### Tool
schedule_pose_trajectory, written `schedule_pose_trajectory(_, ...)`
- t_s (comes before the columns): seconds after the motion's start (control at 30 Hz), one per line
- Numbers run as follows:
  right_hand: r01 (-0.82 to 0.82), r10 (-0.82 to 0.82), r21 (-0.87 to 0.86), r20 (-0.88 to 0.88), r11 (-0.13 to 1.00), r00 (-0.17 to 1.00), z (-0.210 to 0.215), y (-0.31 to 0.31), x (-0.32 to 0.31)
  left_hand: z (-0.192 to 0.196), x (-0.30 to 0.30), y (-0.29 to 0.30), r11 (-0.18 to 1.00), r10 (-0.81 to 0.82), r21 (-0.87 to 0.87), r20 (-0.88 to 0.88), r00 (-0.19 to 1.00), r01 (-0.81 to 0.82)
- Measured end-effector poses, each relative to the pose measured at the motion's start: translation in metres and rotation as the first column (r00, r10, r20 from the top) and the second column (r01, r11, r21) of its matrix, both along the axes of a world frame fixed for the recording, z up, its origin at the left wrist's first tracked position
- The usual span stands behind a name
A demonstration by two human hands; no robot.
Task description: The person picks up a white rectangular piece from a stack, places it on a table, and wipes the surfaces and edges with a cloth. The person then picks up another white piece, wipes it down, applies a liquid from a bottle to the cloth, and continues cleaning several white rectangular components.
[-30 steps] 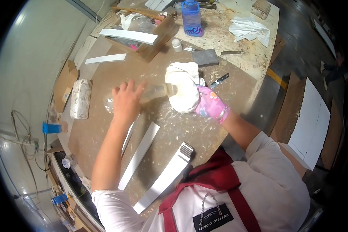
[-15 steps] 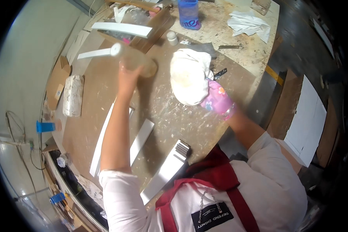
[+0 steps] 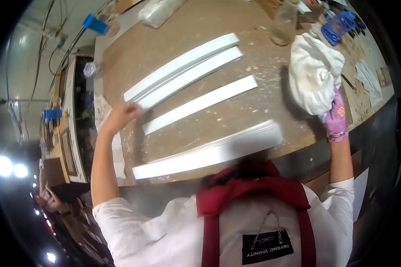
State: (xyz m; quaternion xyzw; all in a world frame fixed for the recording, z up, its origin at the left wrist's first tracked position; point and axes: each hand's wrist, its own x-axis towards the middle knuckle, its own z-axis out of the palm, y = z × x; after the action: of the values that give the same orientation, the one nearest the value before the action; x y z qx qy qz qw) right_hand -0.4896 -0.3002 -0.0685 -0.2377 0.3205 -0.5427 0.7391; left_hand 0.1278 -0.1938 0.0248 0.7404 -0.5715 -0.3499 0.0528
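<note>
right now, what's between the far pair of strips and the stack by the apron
The head view shows one white strip on the table between them.

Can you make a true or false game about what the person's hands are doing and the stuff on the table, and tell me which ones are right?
1. The right hand wears a pink flowered glove. True.
2. The left hand is holding the clear bottle. False: the left hand is by the left ends of some long white strips, and the clear bottle is across the table.
3. The right hand holds a white cloth. True.
4. Both hands wear gloves. False: the left hand is bare.
5. The person's apron is green. False: the apron is red.
</note>
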Motion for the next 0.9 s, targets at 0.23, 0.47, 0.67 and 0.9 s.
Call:
schedule_pose_trajectory(0.23,-0.458,-0.026,-0.457,-0.729,0.762,0.684,0.059,-0.006,0.116,-0.089,0.027,0.097,0.974,0.093,-0.206,-0.008,0.996,-0.093)
schedule_pose_trajectory(0.47,-0.814,0.238,-0.399,-0.818,0.422,0.524,0.083,0.031,0.361,-0.134,0.029,0.108,0.867,0.032,-0.499,0.049,0.998,-0.003)
schedule_pose_trajectory(0.67,-0.948,-0.340,-0.194,-0.899,-0.251,0.274,-0.001,0.083,0.484,-0.127,0.023,0.095,0.837,-0.068,-0.547,-0.134,0.989,-0.017)
schedule_pose_trajectory(0.9,-0.994,-0.640,0.020,-0.764,0.103,-0.082,0.042,0.041,0.377,-0.145,0.031,0.108,0.812,0.093,-0.554,-0.189,0.978,-0.184)
